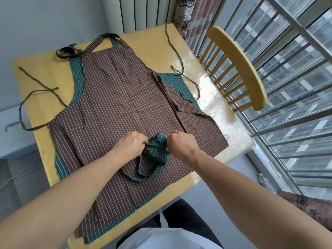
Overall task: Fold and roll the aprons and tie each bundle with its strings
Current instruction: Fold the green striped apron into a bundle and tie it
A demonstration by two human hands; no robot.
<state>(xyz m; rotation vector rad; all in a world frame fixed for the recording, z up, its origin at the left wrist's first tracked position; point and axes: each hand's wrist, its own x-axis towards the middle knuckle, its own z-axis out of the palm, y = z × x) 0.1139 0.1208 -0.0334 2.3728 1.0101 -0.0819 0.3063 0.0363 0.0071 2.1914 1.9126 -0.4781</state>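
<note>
Two hands met at the centre of the view, over a yellow table point(45, 72) that filled most of it. On the table lay one brown striped apron point(116, 97) spread flat, and under it one green striped apron point(78, 72) showed only at the edges, at 10, 2 and 7 o'clock. One small green striped bundle point(157, 148), already rolled, sat on the brown apron just below centre, with a green strap loop trailing toward 6 o'clock.

The left hand point(131, 147) pinched the bundle's left end, fingers curled round cloth or string. The right hand point(183, 145) gripped the right end the same way. The step looked like tying the bundle off: it would go best by keeping the roll squeezed tight while drawing both strings evenly, so the knot seats snug against the cloth.

One wooden chair point(237, 69) stood at 2 o'clock beside the window bars. Loose apron strings, about four, lay at 9 and 1 o'clock.
</note>
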